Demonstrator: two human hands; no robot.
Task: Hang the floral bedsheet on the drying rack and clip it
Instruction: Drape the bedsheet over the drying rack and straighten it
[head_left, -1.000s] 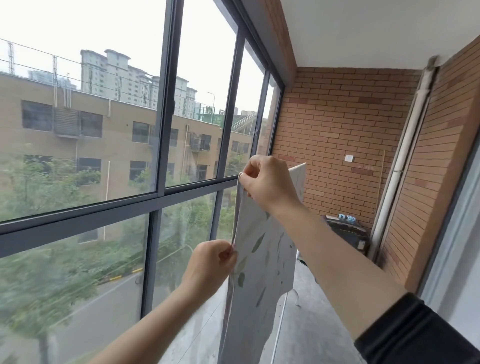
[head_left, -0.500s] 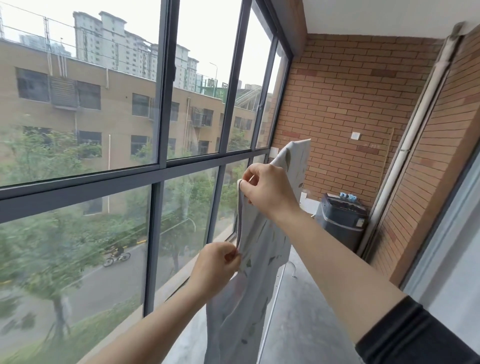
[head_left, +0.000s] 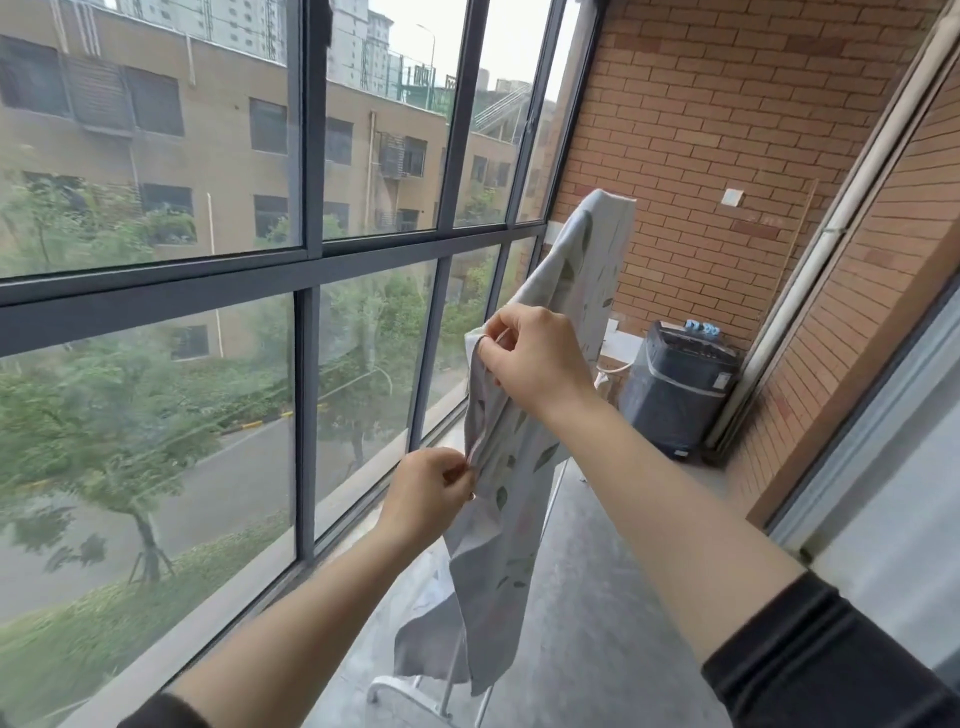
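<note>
The sheet (head_left: 511, 525) is pale grey-white with scattered green leaves and hangs in the air at mid frame, not on the rack. Its edge runs taut between the right hand (head_left: 535, 358), pinching it higher up, and the left hand (head_left: 428, 493), pinching it lower down. One end rises toward the upper right; the rest droops in folds. The rack's (head_left: 384, 683) white tubes show at bottom centre.

- We hold the bedsheet (head_left: 524, 467) ahead of us: right hand (head_left: 535, 364) above, left hand (head_left: 426, 493) below.
- The window (head_left: 306, 260) runs along our left.
- The washing machine (head_left: 675, 395) stands behind the bedsheet, against the brick wall (head_left: 727, 130).
- The drying rack (head_left: 395, 691) sits beneath the bedsheet's lower end.
</note>
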